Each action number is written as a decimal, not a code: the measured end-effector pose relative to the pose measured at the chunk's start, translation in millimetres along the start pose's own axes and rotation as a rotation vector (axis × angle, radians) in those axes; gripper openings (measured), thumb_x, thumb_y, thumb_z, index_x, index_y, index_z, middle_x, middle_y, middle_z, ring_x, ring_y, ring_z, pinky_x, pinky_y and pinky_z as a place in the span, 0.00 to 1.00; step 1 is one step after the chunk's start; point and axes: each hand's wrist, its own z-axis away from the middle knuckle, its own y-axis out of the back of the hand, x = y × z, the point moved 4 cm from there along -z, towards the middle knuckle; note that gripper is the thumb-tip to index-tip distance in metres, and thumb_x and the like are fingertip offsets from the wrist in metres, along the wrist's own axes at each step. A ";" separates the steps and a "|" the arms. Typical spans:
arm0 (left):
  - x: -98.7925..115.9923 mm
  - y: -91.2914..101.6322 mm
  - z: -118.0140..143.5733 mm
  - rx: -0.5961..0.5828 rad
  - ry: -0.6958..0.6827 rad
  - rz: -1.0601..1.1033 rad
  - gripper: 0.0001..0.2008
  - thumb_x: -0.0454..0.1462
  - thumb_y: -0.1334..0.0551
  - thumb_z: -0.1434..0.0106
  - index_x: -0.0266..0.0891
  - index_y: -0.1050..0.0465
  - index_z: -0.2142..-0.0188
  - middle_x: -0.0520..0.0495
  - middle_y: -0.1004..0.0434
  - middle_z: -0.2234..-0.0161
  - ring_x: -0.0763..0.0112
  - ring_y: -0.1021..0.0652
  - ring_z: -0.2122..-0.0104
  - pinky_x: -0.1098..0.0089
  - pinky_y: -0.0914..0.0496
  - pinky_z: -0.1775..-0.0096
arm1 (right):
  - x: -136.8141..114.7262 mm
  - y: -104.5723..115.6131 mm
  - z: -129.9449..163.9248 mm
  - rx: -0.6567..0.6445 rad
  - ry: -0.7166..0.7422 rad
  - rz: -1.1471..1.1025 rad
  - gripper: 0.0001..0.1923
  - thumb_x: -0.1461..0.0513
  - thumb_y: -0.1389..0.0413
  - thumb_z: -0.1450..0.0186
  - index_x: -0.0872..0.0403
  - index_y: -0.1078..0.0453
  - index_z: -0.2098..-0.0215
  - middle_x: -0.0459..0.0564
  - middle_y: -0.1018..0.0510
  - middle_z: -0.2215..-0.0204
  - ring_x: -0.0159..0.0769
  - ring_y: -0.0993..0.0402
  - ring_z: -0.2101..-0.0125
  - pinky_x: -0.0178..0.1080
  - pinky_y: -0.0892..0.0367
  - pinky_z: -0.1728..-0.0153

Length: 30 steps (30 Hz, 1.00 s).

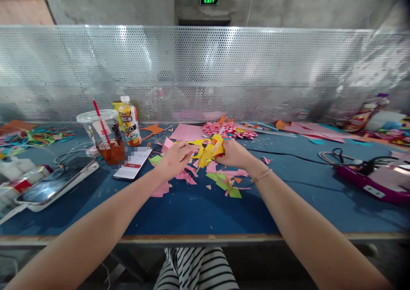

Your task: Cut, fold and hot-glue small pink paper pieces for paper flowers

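Where hands [174, 158] [232, 154] flank it, yellow glue gun [210, 151]

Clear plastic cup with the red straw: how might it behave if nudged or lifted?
The cup looks thin-walled, so it would probably flex if squeezed. Its wide rim over a narrower base suggests a high push could tip it, though the drink sits low and may steady it. The straw leans and would likely swing.
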 end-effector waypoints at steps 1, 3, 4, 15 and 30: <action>0.2 -1.2 0.2 -0.012 -0.018 -0.017 0.17 0.30 0.50 0.39 0.42 0.32 0.52 0.46 0.33 0.66 0.71 0.31 0.65 0.68 0.34 0.61 | -0.5 0.3 0.1 -0.002 0.003 0.008 0.09 0.59 0.48 0.50 0.57 0.37 0.81 0.46 0.34 0.86 0.26 0.43 0.85 0.31 0.51 0.83; -0.6 -3.5 0.8 -0.028 -0.047 -0.019 0.19 0.31 0.50 0.39 0.42 0.35 0.50 0.46 0.34 0.66 0.71 0.31 0.66 0.68 0.34 0.61 | -1.3 0.5 0.5 -0.001 0.008 0.018 0.09 0.59 0.48 0.51 0.58 0.36 0.79 0.46 0.33 0.85 0.26 0.42 0.85 0.31 0.51 0.83; -0.9 -4.7 1.1 -0.039 -0.063 -0.012 0.19 0.31 0.51 0.39 0.43 0.35 0.49 0.46 0.34 0.66 0.71 0.31 0.66 0.68 0.35 0.62 | -1.5 0.4 0.7 -0.003 0.009 0.021 0.09 0.58 0.47 0.51 0.58 0.36 0.79 0.47 0.33 0.85 0.26 0.42 0.85 0.31 0.51 0.83; -3.9 -9.0 3.1 -0.133 -0.003 -0.030 0.19 0.31 0.50 0.40 0.45 0.32 0.52 0.45 0.34 0.66 0.67 0.32 0.64 0.67 0.37 0.60 | -0.7 -1.3 -0.5 0.012 0.024 0.085 0.11 0.57 0.47 0.51 0.59 0.33 0.75 0.51 0.29 0.80 0.31 0.36 0.81 0.33 0.48 0.81; -38.2 -5.9 8.7 0.182 0.668 0.612 0.06 0.36 0.36 0.52 0.36 0.29 0.73 0.49 0.28 0.76 0.73 0.28 0.74 0.70 0.33 0.69 | 3.7 3.3 -3.1 0.210 -0.290 -0.117 0.11 0.57 0.47 0.49 0.58 0.34 0.78 0.49 0.31 0.83 0.32 0.35 0.82 0.32 0.46 0.83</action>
